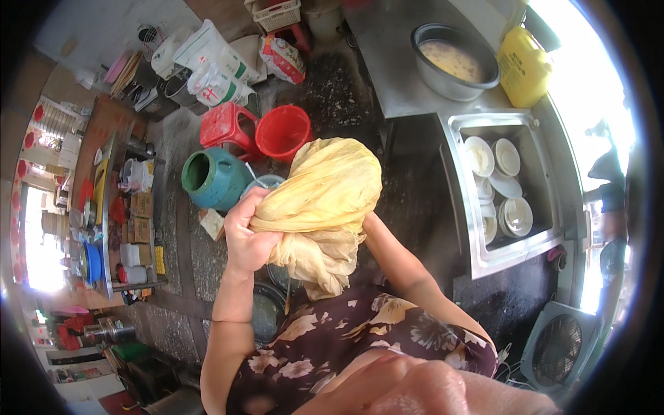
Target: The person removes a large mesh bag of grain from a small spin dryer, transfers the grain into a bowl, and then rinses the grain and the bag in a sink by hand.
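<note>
My left hand (250,236) is closed around the gathered neck of a yellowish cloth bundle (332,181), held in the air before my chest. The bundle's upper part bulges round and full; loose, wrinkled folds hang below my fist. What it contains cannot be seen. My right forearm reaches up behind the bundle from the other side. Cloth hides nearly all of my right hand (369,221), so its fingers and grip do not show.
Beyond the bundle stand a red bucket (283,134), a red plastic stool (224,124) and a teal jar (215,176). On the right, a metal sink (544,207) holds white bowls (516,215); a large pot (448,85) and yellow jug (524,67) sit beyond it. A box fan (556,345) is lower right.
</note>
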`<state>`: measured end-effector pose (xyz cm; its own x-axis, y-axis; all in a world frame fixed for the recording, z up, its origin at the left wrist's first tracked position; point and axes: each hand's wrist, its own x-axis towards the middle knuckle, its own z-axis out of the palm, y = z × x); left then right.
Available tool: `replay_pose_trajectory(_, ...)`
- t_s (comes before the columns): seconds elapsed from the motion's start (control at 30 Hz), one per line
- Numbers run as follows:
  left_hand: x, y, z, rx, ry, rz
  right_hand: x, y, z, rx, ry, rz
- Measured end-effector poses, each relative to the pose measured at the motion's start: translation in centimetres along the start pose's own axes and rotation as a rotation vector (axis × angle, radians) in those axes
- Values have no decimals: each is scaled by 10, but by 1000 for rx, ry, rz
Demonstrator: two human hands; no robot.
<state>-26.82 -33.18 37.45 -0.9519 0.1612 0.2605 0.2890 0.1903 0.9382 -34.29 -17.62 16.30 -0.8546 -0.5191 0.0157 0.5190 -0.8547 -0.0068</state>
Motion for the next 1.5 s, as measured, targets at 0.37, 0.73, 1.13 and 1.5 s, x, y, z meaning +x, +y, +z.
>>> replay_pose_trajectory(0.37, 244, -102, -58, -78, 49, 126, 241, -101, 2, -56, 13, -30)
replay_pose_trajectory(0.73, 538, -147, -106, 410, -487, 424, 448, -291, -46, -77, 203, -228)
replay_pose_trajectory(1.13, 880, -219, -30, 1008, -926, 1009, 626, -515, -49, -252, 420, -581)
replay_pose_trajectory(1.5, 1172, -232, 35, 841, -702, 1499, 696, -704, 60, -394, 647, -1258)
